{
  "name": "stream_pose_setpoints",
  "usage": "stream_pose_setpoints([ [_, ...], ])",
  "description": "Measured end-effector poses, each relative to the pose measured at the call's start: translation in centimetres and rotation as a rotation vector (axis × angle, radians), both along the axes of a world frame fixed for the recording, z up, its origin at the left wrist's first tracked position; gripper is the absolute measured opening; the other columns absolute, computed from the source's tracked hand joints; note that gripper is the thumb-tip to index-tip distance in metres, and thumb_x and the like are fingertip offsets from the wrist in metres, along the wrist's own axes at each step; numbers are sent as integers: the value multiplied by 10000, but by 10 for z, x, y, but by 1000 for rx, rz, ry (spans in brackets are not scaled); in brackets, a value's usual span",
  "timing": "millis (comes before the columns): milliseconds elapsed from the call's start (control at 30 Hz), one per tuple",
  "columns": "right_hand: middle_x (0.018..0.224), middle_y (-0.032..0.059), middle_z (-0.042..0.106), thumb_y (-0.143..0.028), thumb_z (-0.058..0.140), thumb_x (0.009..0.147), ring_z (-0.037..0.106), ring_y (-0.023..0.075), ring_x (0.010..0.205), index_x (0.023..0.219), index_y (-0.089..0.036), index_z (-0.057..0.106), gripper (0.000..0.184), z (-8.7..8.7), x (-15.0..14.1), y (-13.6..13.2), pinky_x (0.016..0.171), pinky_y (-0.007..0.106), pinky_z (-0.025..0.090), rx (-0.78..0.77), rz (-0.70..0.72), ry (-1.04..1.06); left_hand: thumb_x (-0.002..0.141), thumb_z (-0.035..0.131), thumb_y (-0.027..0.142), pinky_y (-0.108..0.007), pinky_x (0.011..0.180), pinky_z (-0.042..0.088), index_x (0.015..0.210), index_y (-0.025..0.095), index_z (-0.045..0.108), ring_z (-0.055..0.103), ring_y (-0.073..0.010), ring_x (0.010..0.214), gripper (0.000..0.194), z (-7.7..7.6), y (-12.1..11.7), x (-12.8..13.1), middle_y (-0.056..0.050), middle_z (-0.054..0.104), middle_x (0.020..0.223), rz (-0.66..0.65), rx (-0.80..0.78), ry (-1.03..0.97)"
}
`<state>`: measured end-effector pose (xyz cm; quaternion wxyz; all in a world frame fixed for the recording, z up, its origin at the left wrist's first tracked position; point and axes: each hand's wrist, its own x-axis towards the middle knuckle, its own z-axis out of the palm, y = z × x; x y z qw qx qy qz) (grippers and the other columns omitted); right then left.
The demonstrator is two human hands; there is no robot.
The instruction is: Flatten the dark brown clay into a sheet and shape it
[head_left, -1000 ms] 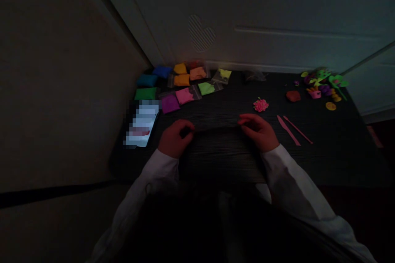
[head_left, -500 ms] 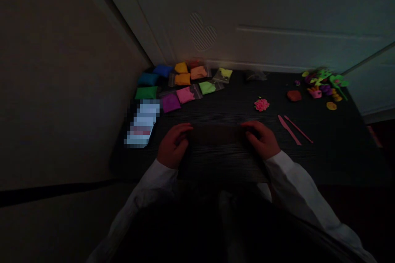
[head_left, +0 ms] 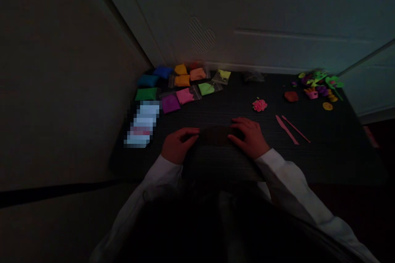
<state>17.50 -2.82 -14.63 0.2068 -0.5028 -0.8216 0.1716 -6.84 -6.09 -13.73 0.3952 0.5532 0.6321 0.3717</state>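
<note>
Between my hands is a dark brown strip of modelling clay point(head_left: 216, 134), dim against the black table. My left hand point(head_left: 179, 144) pinches its left end between thumb and fingers. At the right end, my right hand point(head_left: 250, 136) has its thumb and fingers around the clay; the exact contact is hard to see in the low light. Beyond the right hand lies a pink clay flower point(head_left: 259, 105) with small green bits. To the right are a pink plastic knife point(head_left: 286, 130) and a thin pink stick tool point(head_left: 296, 129).
Bags of coloured clay, such as a green one point(head_left: 146, 94) and a purple one point(head_left: 170, 103), line the back left. A blurred-out phone point(head_left: 143, 124) lies at the left edge. A reddish-brown lump point(head_left: 291, 96), a yellow disc point(head_left: 327, 106) and clay flowers point(head_left: 334, 82) occupy the far right.
My hands have come closer together, the right one moving left and the left one slightly right. The brown clay between them is shorter.
</note>
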Motion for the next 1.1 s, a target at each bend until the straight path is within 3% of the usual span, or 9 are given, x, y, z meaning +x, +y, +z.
stream_pose_setpoints([
  [67, 1031, 40, 624, -378, 583, 736, 515, 227, 1040, 917, -225, 588, 237, 1, 1, 1, 897, 441, 347, -68, -20, 92, 673, 628, 290, -335, 771, 518, 837, 203, 654, 629, -159, 762, 187, -1, -2, 0, -16, 682, 811, 49, -48, -67],
  [167, 853, 18, 641, -358, 604, 720, 582, 186, 851, 876, -217, 589, 211, 2, 3, 2, 797, 377, 426, -223, -65, 285, 651, 657, 308, -311, 746, 518, 904, 206, 650, 626, -159, 771, 273, -4, -3, 0, -19, 681, 831, 129, -68, -143],
  [333, 846, 8, 637, -380, 651, 668, 594, 158, 783, 909, -218, 591, 297, 5, 6, 0, 726, 314, 459, -410, -163, 587, 587, 712, 331, -250, 669, 514, 879, 170, 651, 615, -134, 730, 339, -14, -2, 4, -28, 668, 809, 265, -140, -370],
  [567, 741, -32, 588, -376, 702, 602, 544, 124, 661, 841, -232, 596, 299, 3, 6, 0, 629, 266, 433, -539, -260, 743, 528, 748, 231, -180, 578, 503, 795, 176, 626, 592, -81, 651, 299, -13, -2, 19, 29, 622, 692, 381, -173, -769],
  [767, 683, -44, 564, -382, 697, 604, 500, 105, 595, 798, -225, 593, 270, -2, 6, 1, 577, 247, 390, -563, -319, 761, 564, 732, 274, -211, 604, 514, 844, 174, 666, 603, -112, 714, 304, -14, -3, 24, -18, 652, 810, 353, -161, -755],
  [1100, 708, -48, 602, -334, 716, 590, 536, 115, 626, 804, -239, 600, 261, -12, 8, 2, 600, 255, 410, -613, -362, 959, 544, 741, 284, -268, 632, 530, 784, 149, 676, 618, -139, 713, 283, -13, 0, 31, -36, 667, 771, 437, -115, -839],
])
